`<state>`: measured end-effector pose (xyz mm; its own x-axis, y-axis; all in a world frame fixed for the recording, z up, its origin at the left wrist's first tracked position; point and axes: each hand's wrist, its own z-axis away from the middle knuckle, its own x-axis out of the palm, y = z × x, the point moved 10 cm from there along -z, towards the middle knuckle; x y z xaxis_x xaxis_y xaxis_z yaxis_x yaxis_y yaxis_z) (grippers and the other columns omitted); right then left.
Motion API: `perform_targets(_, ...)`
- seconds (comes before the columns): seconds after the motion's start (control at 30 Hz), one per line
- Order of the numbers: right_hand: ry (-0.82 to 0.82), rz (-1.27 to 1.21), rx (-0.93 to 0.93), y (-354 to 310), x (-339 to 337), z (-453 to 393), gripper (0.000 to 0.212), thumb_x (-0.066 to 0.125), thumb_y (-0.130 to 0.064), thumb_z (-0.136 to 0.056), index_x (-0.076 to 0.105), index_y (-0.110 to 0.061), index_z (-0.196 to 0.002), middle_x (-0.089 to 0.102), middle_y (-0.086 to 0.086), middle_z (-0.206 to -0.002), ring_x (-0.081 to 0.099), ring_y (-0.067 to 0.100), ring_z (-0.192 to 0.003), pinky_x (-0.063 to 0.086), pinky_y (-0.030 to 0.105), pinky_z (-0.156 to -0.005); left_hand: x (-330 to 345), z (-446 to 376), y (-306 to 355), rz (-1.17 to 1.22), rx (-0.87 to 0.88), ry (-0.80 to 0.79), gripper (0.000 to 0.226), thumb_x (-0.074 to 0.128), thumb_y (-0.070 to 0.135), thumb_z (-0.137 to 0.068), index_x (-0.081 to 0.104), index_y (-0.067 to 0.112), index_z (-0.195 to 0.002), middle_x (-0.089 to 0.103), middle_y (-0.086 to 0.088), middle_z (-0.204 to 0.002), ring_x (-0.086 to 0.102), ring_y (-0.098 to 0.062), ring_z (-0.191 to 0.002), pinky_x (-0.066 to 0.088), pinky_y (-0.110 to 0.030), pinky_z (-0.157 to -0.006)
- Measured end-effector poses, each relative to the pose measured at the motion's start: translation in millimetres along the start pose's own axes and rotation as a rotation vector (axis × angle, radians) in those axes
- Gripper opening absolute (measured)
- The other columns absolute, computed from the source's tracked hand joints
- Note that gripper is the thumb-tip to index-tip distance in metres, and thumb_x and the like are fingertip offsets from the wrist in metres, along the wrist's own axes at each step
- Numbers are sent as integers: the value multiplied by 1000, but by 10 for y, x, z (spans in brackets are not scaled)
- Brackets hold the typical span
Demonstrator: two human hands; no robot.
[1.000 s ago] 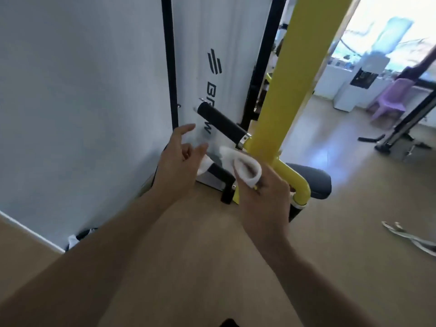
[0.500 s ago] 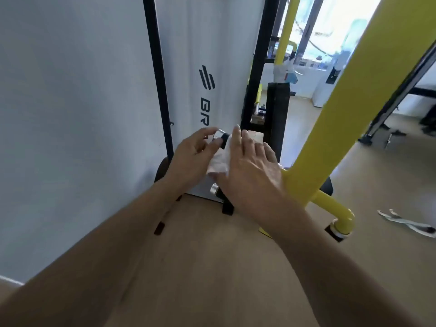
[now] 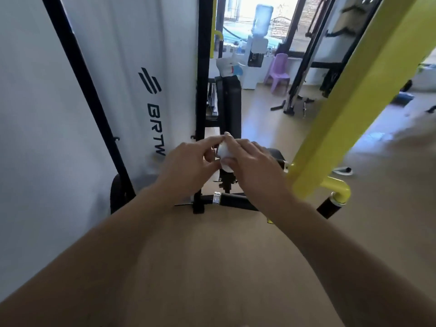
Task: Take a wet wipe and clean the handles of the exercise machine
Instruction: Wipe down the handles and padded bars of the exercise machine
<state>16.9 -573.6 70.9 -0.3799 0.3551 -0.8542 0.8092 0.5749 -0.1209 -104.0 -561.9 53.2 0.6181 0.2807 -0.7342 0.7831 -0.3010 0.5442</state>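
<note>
A white wet wipe (image 3: 224,153) is bunched around the end of a black handle, which is mostly hidden under my fingers. My right hand (image 3: 251,162) presses the wipe from the right, fingers wrapped over it. My left hand (image 3: 191,162) pinches the wipe at the handle's end from the left. A second black handle (image 3: 237,199) with a chrome collar juts out lower down, below both hands. Another black grip (image 3: 328,208) hangs from the yellow elbow at lower right.
A thick yellow machine arm (image 3: 349,100) slants across the right. White shroud panels with black posts (image 3: 202,67) stand at left. A black pad (image 3: 232,105) rises behind the hands. Farther back stand a water cooler (image 3: 257,43) and a purple chair (image 3: 278,72) on the wooden floor.
Both hands have closed onto the handle's end with the wipe bunched between them; a second ago they were apart and the wipe hung from my right hand. The view shifted left and upward.
</note>
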Motion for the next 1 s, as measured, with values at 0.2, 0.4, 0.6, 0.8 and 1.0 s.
perform_targets(0.2, -90, 404, 264, 370, -203, 338, 42, 72, -12, -89, 63, -1, -129, 73, 18, -108, 70, 35, -99, 56, 39, -80, -57, -67, 168, -232, 130, -36, 40, 54, 63, -90, 60, 46, -125, 44, 18, -57, 55, -11, -68, 35, -25, -58)
perform_targets(0.4, 57, 192, 117, 93, -77, 127, 43, 72, -18, -90, 63, 0, -129, 71, 17, -119, 67, 36, -109, 54, 44, -91, -58, -118, 190, -251, 155, -12, 40, 53, 66, -89, 61, 47, -123, 66, 10, -75, 62, -18, -75, 40, -30, -63)
perform_targets(0.6, -38, 466, 143, 281, -105, 208, 37, 66, -7, -88, 65, -8, -125, 74, 10, -109, 72, 27, -97, 56, 33, -80, -105, -141, 134, -294, 128, -30, 48, 48, 73, -86, 62, 45, -123, 59, 13, -70, 53, -15, -71, 35, -29, -64)
perform_targets(0.8, -54, 525, 178, 328, -112, 187, 26, 56, -12, -92, 66, -1, -114, 72, 17, -96, 72, 33, -88, 59, 39, -75, -13, -175, 176, -253, 117, -52, 36, 59, 60, -90, 64, 42, -120, 68, 8, -79, 62, -21, -83, 41, -32, -68)
perform_targets(1.0, -100, 179, -23, 115, 51, -70, 54, 67, -22, -95, 50, -7, -144, 63, 10, -136, 61, 31, -122, 49, 40, -100, -124, -230, 173, -360, 111, -13, 41, 55, 68, -87, 64, 46, -122, 69, 5, -78, 65, -22, -77, 52, -36, -70)
